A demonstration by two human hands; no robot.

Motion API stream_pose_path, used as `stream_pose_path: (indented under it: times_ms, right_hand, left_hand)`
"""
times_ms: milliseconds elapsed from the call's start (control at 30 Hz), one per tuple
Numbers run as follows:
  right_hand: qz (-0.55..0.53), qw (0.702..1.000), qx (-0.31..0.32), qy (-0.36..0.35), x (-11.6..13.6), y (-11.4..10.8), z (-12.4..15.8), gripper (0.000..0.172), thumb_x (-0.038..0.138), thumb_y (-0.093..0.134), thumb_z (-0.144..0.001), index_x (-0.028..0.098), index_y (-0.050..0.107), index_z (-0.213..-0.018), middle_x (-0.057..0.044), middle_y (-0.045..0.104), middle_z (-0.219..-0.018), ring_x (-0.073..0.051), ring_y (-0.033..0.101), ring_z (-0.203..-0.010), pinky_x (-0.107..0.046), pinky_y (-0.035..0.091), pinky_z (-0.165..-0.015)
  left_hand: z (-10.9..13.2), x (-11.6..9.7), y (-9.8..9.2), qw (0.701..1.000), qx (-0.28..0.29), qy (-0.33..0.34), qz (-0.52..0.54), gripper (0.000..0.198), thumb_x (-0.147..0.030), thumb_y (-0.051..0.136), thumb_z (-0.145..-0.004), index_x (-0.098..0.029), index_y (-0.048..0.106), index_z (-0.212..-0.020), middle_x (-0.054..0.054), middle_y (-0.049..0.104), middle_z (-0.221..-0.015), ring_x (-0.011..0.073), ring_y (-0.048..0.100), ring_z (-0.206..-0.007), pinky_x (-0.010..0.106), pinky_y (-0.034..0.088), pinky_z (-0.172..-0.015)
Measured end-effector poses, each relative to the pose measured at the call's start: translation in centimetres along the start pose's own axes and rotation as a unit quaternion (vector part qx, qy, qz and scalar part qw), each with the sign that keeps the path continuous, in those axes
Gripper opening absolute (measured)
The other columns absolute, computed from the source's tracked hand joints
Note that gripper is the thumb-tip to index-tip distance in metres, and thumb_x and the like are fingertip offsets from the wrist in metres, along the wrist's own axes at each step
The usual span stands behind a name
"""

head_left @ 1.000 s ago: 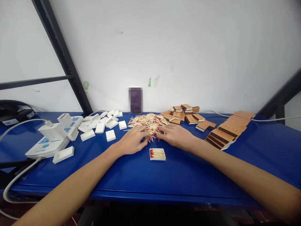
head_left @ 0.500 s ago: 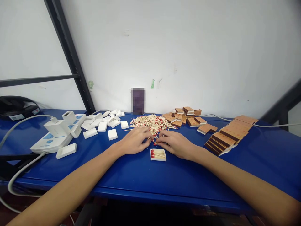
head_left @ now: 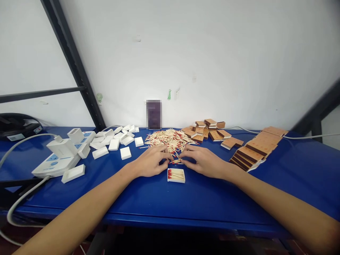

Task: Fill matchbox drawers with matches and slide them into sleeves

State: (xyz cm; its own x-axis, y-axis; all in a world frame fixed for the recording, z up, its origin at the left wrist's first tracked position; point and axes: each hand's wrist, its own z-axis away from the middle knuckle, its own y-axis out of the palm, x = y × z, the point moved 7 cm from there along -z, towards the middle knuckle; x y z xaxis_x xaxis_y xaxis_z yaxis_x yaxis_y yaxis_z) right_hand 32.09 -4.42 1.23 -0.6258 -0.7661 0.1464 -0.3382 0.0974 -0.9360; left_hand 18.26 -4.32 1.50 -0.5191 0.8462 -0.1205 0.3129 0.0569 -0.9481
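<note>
A small bundle of wooden matches lies crosswise between my fingertips, in front of the large heap of loose red-tipped matches. My left hand has its thumb and curled fingers at the bundle's left end. At the other end, the thumb and bent fingers of my right hand close in on the match tips. Just nearer to me, a white matchbox tray sits partly filled, its matches side by side with red heads at the left. My fingers partly hide the bundle.
White inner trays lie scattered at left, beside a power strip with chargers and cables. Brown matchbox sleeves are piled at back right, with flatter stacked sleeves farther right. A pixelated dark panel stands against the wall.
My fingertips have drawn slightly apart, and several matches now show lying crosswise between them. The whole view has shifted a little; the tray stays in place.
</note>
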Motion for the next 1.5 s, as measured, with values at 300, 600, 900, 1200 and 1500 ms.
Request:
stream_pose_path:
  times_ms: [300, 600, 900, 1200, 1500]
  right_hand:
    - [-0.009, 1.0, 0.021, 0.019, 0.1, 0.4, -0.2, 0.014, 0.025, 0.051, -0.092, 0.02, 0.062, -0.098, -0.004, 0.065, -0.09, -0.017, 0.059, -0.082, -0.028, 0.042, -0.069]
    - [-0.007, 0.999, 0.033, 0.008, 0.0, 0.7, -0.1, 0.03, 0.021, 0.041, -0.096, 0.021, 0.062, -0.118, -0.007, 0.064, -0.099, -0.019, 0.06, -0.088, -0.031, 0.045, -0.076]
    - [-0.02, 1.0, 0.018, 0.008, -1.0, 1.6, -0.3, 0.035, 0.016, 0.037, -0.097, 0.025, 0.061, -0.121, -0.007, 0.058, -0.106, -0.017, 0.059, -0.089, -0.03, 0.047, -0.079]
    - [-0.021, 0.999, 0.024, 0.004, -0.8, 1.7, -0.9, 0.031, 0.017, 0.037, -0.097, 0.022, 0.064, -0.112, -0.007, 0.057, -0.1, -0.018, 0.057, -0.086, -0.03, 0.045, -0.076]
    - [-0.041, 0.999, 0.016, -0.005, -1.5, 1.4, -0.8, 0.024, 0.022, 0.039, -0.098, 0.021, 0.063, -0.102, -0.006, 0.059, -0.099, -0.018, 0.057, -0.09, -0.03, 0.044, -0.078]
  left_hand:
    - [-0.1, -0.1, 0.2, 1.0, 0.021, -0.001, -0.006, 0.031, -0.018, 0.045, -0.09, -0.022, 0.067, -0.112, 0.004, 0.055, -0.093, 0.0177, 0.052, -0.089, 0.032, 0.041, -0.081]
    - [0.0, 0.6, 0.2, 0.999, 0.011, -0.02, -0.031, 0.026, -0.02, 0.045, -0.092, -0.021, 0.067, -0.104, 0.004, 0.055, -0.09, 0.0177, 0.052, -0.087, 0.032, 0.039, -0.079]
    - [0.0, 0.4, 0.0, 1.0, 0.002, -0.019, -0.023, 0.028, -0.022, 0.045, -0.092, -0.023, 0.067, -0.109, 0.004, 0.055, -0.092, 0.0184, 0.052, -0.088, 0.033, 0.04, -0.081]
    - [-0.1, 0.4, 0.4, 1.0, 0.022, -0.013, -0.014, 0.031, -0.021, 0.044, -0.09, -0.024, 0.067, -0.111, 0.005, 0.054, -0.094, 0.0188, 0.052, -0.088, 0.034, 0.04, -0.083]
    - [-0.1, 0.3, 0.3, 1.0, 0.019, -0.017, -0.018, 0.031, -0.02, 0.043, -0.091, -0.022, 0.066, -0.113, 0.006, 0.055, -0.094, 0.0191, 0.052, -0.088, 0.034, 0.04, -0.083]
